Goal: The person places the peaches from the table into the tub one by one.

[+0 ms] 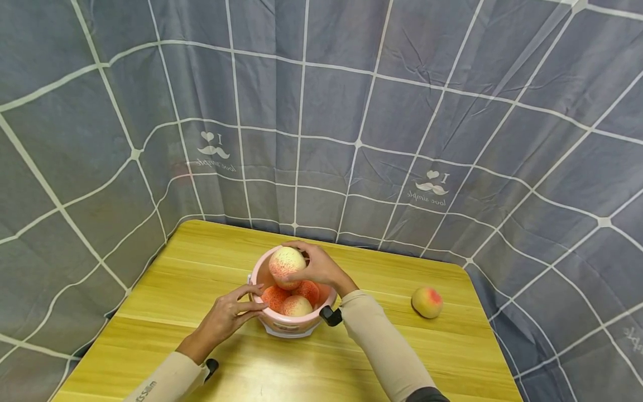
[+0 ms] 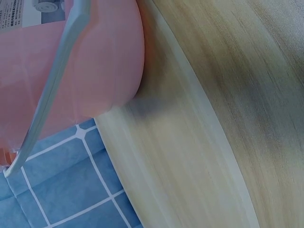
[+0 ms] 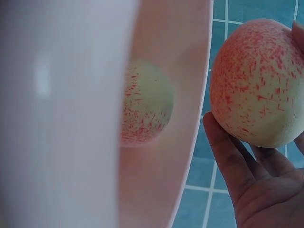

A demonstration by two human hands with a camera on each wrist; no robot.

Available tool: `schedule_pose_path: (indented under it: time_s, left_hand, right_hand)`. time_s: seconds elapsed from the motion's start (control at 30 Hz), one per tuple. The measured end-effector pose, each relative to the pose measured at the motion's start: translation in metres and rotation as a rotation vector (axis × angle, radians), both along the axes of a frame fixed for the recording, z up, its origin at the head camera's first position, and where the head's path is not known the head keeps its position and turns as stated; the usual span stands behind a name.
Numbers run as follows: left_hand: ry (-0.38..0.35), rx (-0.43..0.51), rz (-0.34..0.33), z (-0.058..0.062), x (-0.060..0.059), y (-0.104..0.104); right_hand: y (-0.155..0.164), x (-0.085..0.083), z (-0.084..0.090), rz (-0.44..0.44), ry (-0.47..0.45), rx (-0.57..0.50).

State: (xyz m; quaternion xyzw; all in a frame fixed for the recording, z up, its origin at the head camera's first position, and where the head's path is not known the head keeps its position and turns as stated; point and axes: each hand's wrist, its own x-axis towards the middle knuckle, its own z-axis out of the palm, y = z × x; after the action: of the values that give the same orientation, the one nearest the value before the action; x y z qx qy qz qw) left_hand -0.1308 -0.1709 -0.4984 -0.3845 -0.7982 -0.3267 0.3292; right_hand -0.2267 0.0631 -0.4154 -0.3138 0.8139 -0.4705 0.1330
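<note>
**Speckled peach held over pink bucket**

Pale cream skin flecked with red on the held peach (image 1: 287, 263), blushing deeper toward one side, round and matte; seen close in the right wrist view (image 3: 259, 83) as dense red stippling over yellow-cream. Gripped by the right hand (image 1: 318, 267), fingers curled over the top and far side, palm and thumb cupping it from below. Poised above the open mouth of the pink bucket (image 1: 289, 326), just over the rim at the back.

Small, round, glossy pink plastic for the bucket, with a pale band at the base and a thin light-coloured handle (image 2: 50, 90) folded down along the side. A printed label (image 2: 33, 12) high on the wall in the left wrist view. Inside, three more peaches (image 1: 296, 298): two redder ones to the left and back, one paler one in front, packed touching each other. One of them visible past the inner wall in the right wrist view (image 3: 145, 102).

Left hand (image 1: 232, 312) laid against the near left side of the bucket, fingers nearly straight and spread, tips touching the rim, nothing clasped.

Standing on a light wooden table (image 1: 201, 268). A fifth peach (image 1: 427, 302) lying alone on the tabletop well to the right. Grey grid-patterned cloth (image 1: 351, 111) hung behind and around.
</note>
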Motion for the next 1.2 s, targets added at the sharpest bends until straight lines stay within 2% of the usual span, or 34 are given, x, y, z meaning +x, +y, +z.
schedule_pose_path:
  time_s: [0.3, 0.6, 0.7, 0.93, 1.13, 1.2]
  left_hand:
    - [0.032, 0.011, -0.025, -0.001, -0.002, 0.0]
    - [-0.019, 0.011, -0.022, -0.001, 0.0, 0.0]
    - [0.0, 0.015, -0.031, 0.0, -0.001, 0.0]
    - [0.017, 0.012, -0.034, 0.0, -0.001, 0.001]
    - [0.022, 0.019, -0.03, 0.001, -0.002, 0.001]
    - [0.003, 0.016, -0.028, 0.001, -0.002, 0.0]
  right_hand:
    - [-0.001, 0.0, -0.002, 0.002, 0.004, 0.027]
    - [-0.003, 0.0, -0.001, 0.0, 0.004, 0.063]
    - [-0.003, -0.001, -0.002, 0.007, 0.008, 0.071]
    - [0.001, -0.003, -0.004, 0.035, -0.049, 0.005]
    - [0.006, -0.006, -0.006, 0.034, -0.03, -0.021]
    - [0.007, -0.007, -0.007, 0.034, -0.032, -0.019]
